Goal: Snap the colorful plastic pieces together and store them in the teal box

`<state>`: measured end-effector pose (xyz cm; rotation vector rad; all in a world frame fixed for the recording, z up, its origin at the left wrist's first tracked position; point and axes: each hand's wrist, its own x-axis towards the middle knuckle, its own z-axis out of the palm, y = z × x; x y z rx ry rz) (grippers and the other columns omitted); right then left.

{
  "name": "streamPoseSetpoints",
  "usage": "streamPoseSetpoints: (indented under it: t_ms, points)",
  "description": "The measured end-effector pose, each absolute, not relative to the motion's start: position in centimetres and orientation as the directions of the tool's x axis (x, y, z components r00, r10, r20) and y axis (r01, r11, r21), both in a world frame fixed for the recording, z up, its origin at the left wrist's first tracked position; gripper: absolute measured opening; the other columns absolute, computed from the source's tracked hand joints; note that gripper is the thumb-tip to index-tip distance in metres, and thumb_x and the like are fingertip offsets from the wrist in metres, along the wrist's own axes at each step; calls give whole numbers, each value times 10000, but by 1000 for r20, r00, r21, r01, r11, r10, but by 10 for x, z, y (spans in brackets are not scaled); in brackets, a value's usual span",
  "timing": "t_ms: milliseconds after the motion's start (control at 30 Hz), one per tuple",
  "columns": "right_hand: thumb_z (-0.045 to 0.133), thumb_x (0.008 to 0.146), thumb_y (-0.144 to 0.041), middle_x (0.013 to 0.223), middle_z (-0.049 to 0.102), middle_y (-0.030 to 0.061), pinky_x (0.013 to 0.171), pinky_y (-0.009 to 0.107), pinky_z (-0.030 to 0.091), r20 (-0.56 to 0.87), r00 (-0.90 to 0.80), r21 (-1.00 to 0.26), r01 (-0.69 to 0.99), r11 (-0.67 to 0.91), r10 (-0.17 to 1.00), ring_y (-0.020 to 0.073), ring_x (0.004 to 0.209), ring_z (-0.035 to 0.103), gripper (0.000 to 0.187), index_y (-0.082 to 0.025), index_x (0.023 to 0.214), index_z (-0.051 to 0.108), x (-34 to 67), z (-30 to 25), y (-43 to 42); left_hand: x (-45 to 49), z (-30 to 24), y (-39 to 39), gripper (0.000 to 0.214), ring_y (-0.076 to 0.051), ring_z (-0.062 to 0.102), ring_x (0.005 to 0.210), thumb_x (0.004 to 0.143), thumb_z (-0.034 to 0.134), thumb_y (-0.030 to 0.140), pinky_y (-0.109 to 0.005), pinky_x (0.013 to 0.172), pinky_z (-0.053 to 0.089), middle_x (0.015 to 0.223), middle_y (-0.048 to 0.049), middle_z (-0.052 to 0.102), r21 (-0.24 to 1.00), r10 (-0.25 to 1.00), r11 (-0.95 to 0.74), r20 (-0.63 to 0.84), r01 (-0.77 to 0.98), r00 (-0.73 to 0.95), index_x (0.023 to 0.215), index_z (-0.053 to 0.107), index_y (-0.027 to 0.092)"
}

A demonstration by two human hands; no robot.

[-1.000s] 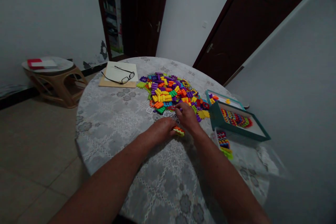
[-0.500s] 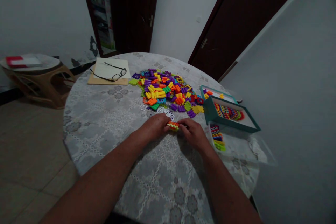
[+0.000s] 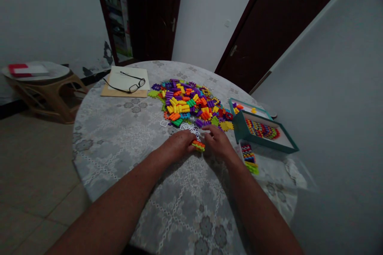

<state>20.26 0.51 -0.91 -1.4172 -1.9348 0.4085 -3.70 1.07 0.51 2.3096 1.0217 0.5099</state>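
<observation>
My left hand point(image 3: 179, 144) is closed on a small stack of joined plastic pieces point(image 3: 198, 145), orange, red and yellow-green, held low on the round table point(image 3: 125, 135). My right hand point(image 3: 217, 142) lies just right of the stack, fingers stretched toward the near edge of the pile; whether it holds anything I cannot see. A big pile of coloured plastic building pieces point(image 3: 188, 103) lies just beyond both hands, with several white square pieces point(image 3: 188, 126) at its near edge.
A teal box point(image 3: 263, 129) with coloured pieces stands at the right, its lid point(image 3: 248, 107) behind it, and a joined coloured strip point(image 3: 249, 157) lies in front. Glasses point(image 3: 128, 83) rest on a paper pad at the far left. Beyond stand a small side table point(image 3: 42, 83) and dark doors.
My right hand left the pile, came back to the stack beside my left hand, and now reaches out toward the pile's edge. The view shifted slightly.
</observation>
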Motion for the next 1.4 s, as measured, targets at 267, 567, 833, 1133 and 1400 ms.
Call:
streamPoseSetpoints:
  t_ms: [267, 567, 833, 1133, 1400]
  points:
    - [661, 949, -141, 1394, 744, 171, 1145, 450, 539, 314, -147, -374, 889, 265, 938, 306, 1287, 689, 463, -184, 1405, 727, 184, -20, 54, -37, 5, 11, 81, -286, 702, 1042, 974, 757, 249, -364, 922, 505, 1075, -99, 780, 599, 757, -562, 96, 570, 646, 1031, 785, 198]
    - [603, 1029, -211, 1410, 669, 199, 995, 402, 582, 197, 128, -138, 985, -102, 972, 313, 1185, 720, 435, -158, 1455, 680, 194, -5, 5, -37, 12, 4, 70, -268, 699, 993, 972, 764, 239, -346, 889, 498, 1059, -97, 785, 606, 763, -541, 63, 583, 643, 1025, 766, 192]
    - [595, 1043, -193, 1691, 560, 132, 1169, 355, 522, 154, -110, -157, 979, 134, 982, 273, 1470, 602, 537, -196, 1580, 614, 187, 0, 22, -38, 16, 4, 51, -263, 706, 1017, 971, 762, 232, -344, 899, 499, 1079, -88, 799, 595, 759, -556, 80, 580, 646, 1018, 762, 213]
    - [595, 1046, -225, 1375, 761, 131, 919, 298, 533, 27, -188, -71, 979, 190, 982, 260, 1162, 740, 336, -208, 1345, 749, 179, 13, 46, -36, 6, 9, 81, -262, 716, 970, 972, 752, 227, -343, 858, 502, 1040, -88, 807, 595, 754, -563, 85, 573, 652, 1040, 791, 205]
    - [534, 1079, -251, 1142, 803, 125, 911, 308, 532, 193, -135, -185, 968, 172, 972, 246, 1062, 722, 246, -178, 1131, 763, 189, -1, 30, -36, 8, 10, 70, -265, 698, 936, 968, 751, 241, -364, 866, 503, 1002, -89, 793, 597, 754, -565, 93, 570, 650, 1010, 795, 207]
